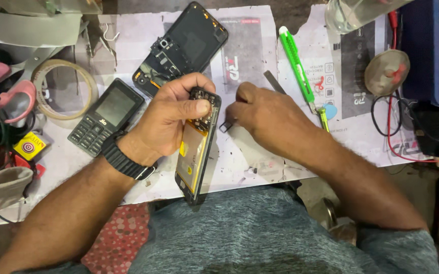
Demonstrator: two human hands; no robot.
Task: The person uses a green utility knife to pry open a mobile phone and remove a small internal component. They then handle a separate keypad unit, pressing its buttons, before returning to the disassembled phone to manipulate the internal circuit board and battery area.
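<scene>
While the left hand [171, 119] grips the opened phone [197, 144] on edge over the worktop [260, 162], the right hand [262, 114] pinches tweezers [228, 125] beside it; 1 slip could scratch the board.

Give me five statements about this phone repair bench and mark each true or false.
1. The left hand holds an opened phone on its edge. True.
2. The right hand holds the green knife. False: the knife lies on the bench mat, apart from the hand; the fingers pinch a small metal tool at the phone.
3. A keypad phone lies left of the left hand. True.
4. The tape roll sits right of the green knife. False: it is far left, by the keypad phone.
5. The left wrist is bare. False: it wears a dark watch band.
</scene>
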